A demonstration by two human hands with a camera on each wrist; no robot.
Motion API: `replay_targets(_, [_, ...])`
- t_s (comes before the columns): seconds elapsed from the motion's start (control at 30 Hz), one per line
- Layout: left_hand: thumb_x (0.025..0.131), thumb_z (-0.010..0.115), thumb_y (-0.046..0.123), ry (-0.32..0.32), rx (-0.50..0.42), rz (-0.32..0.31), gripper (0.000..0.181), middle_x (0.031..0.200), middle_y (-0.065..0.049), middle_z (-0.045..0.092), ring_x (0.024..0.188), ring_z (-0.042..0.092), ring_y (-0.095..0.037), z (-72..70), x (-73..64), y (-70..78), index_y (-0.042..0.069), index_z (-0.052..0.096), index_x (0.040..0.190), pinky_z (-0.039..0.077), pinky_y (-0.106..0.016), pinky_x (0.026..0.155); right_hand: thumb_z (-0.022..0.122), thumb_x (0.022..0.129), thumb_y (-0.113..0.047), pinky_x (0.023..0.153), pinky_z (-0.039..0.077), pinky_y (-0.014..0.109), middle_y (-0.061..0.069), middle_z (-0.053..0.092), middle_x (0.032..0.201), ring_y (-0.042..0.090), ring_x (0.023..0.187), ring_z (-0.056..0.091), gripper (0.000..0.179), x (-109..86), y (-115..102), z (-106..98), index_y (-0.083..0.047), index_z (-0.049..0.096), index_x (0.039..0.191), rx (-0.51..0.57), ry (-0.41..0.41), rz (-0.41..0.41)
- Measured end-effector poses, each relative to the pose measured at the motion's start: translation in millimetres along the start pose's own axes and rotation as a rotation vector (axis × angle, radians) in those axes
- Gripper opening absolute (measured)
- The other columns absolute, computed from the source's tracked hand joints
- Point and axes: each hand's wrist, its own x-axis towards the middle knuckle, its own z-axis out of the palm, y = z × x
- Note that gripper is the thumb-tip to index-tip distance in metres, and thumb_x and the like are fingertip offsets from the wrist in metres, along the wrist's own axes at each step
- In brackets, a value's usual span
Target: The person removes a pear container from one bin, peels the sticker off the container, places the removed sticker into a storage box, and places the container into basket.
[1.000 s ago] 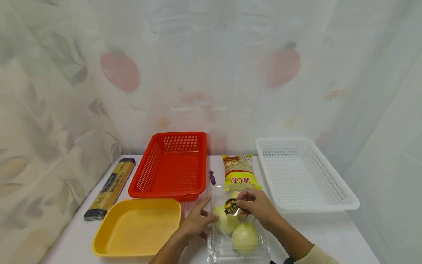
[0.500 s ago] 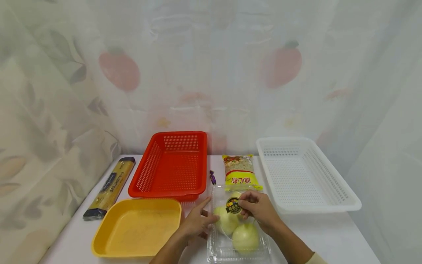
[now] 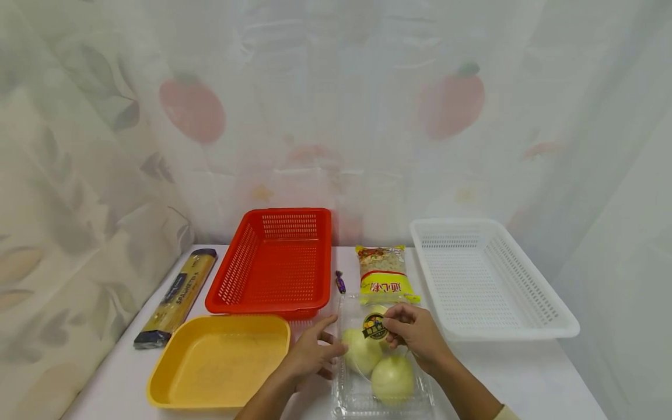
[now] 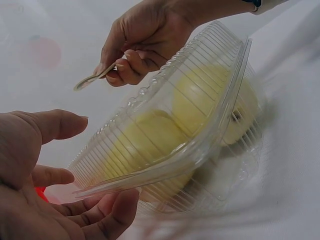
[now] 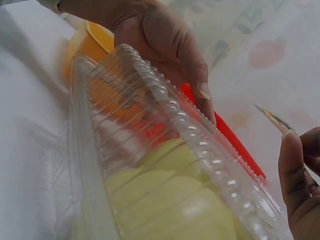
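Observation:
A clear plastic clamshell box (image 3: 357, 402) stands at the front of the table, holding several round pale yellow-green fruits (image 3: 392, 378). My right hand (image 3: 415, 333) pinches the edge of a round black label (image 3: 374, 326) with a colourful fruit print. Both wrist views show the label (image 4: 86, 82) held clear above the lid. At the box's left side is my left hand (image 3: 313, 354), thumb and fingers spread and loosely bent. In the left wrist view, the lower fingers of this hand (image 4: 55, 190) lie against or just beside the box's rim; contact is hard to tell.
Left of the box sit a yellow tub (image 3: 220, 396) and a red basket (image 3: 321, 262). A spaghetti packet (image 3: 177, 298) lies far left. Behind the box are a pasta bag (image 3: 385, 271) and a purple-wrapped candy (image 3: 340, 282). A white basket (image 3: 541, 280) stands right.
My right hand has moved slightly right with the label, which has turned to face upward more fully. My left hand has stayed almost still beside the box.

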Motion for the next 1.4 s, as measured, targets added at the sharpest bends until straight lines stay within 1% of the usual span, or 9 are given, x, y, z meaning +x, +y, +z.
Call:
replay_targets(0.23, [0.082,0.076,0.010,0.000,0.028,0.069,0.072,0.098,-0.016,0.053,0.072,0.061,-0.027,-3.2,-6.4,2.8,0.001,0.041,0.144,0.055,-0.042,0.051,0.065,0.088,0.003,0.051,0.052,0.025,0.013,0.059,0.076,0.019,0.060,0.059,0.004,-0.7,-1,0,-0.001,0.064,0.090,0.004,0.011,0.004])
replay_targets(0.43, [0.083,0.075,0.013,0.025,0.080,0.072,0.065,0.102,-0.015,0.054,0.077,0.059,-0.030,-10.6,-15.1,10.0,0.002,0.046,0.140,0.055,-0.042,0.055,0.064,0.088,0.005,0.051,0.052,0.026,0.013,0.059,0.076,0.018,0.060,0.059,0.005,-0.5,1,1,0.000,0.064,0.091,0.011,0.011,0.004])
replay_targets(0.6, [0.085,0.073,0.014,0.018,0.040,0.077,0.061,0.103,-0.015,0.056,0.081,0.060,-0.032,-19.6,-21.9,19.4,0.000,0.046,0.138,0.056,-0.043,0.061,0.062,0.089,0.006,0.051,0.052,0.026,0.013,0.059,0.076,0.019,0.060,0.059,0.006,-0.6,2,2,0.000,0.064,0.090,0.012,0.015,0.000])
replay_targets(0.77, [0.087,0.072,0.020,0.014,-0.001,0.059,0.061,0.108,-0.016,0.057,0.084,0.061,-0.031,-28.7,-28.8,28.5,0.001,0.046,0.138,0.056,-0.046,0.067,0.064,0.089,0.005,0.051,0.052,0.027,0.013,0.059,0.076,0.019,0.060,0.058,0.008,-0.7,2,1,-0.002,0.064,0.089,0.017,0.022,0.000])
replay_targets(0.83, [0.087,0.073,0.023,0.018,-0.007,0.062,0.061,0.110,-0.018,0.057,0.085,0.061,-0.031,-33.6,-32.2,31.6,0.002,0.047,0.138,0.056,-0.046,0.068,0.065,0.088,0.004,0.051,0.052,0.027,0.013,0.059,0.076,0.019,0.059,0.058,0.006,-0.6,2,1,-0.002,0.064,0.089,0.018,0.023,0.001])
replay_targets(0.93, [0.087,0.073,0.023,0.029,-0.010,0.086,0.058,0.111,-0.020,0.057,0.087,0.061,-0.034,-42.6,-38.2,34.8,0.005,0.049,0.137,0.056,-0.044,0.069,0.066,0.088,0.003,0.051,0.052,0.026,0.013,0.059,0.076,0.018,0.059,0.059,0.005,-0.3,2,1,-0.002,0.063,0.089,0.017,0.022,-0.002])
replay_targets(1.1, [0.087,0.073,0.020,0.044,-0.038,0.122,0.060,0.114,-0.019,0.057,0.089,0.061,-0.034,-57.1,-49.1,36.2,0.005,0.047,0.138,0.056,-0.044,0.071,0.067,0.088,0.001,0.051,0.052,0.026,0.012,0.059,0.076,0.018,0.060,0.059,0.005,-0.6,2,2,-0.001,0.063,0.089,0.015,0.019,-0.005])
replay_targets(1.27, [0.087,0.072,0.016,0.047,-0.072,0.133,0.063,0.117,-0.020,0.057,0.092,0.061,-0.034,-68.1,-56.5,35.1,0.004,0.043,0.142,0.055,-0.048,0.075,0.066,0.088,0.002,0.051,0.052,0.026,0.013,0.059,0.076,0.018,0.059,0.059,0.004,-1.4,2,2,-0.001,0.063,0.089,0.019,0.026,0.001])
replay_targets(1.4, [0.088,0.072,0.015,0.061,-0.074,0.153,0.063,0.119,-0.020,0.057,0.097,0.059,-0.036,-75.5,-61.9,34.1,0.005,0.043,0.142,0.056,-0.044,0.074,0.066,0.088,0.003,0.051,0.052,0.026,0.013,0.059,0.076,0.018,0.060,0.059,0.005,-2.6,1,3,-0.001,0.063,0.089,0.021,0.031,0.002])
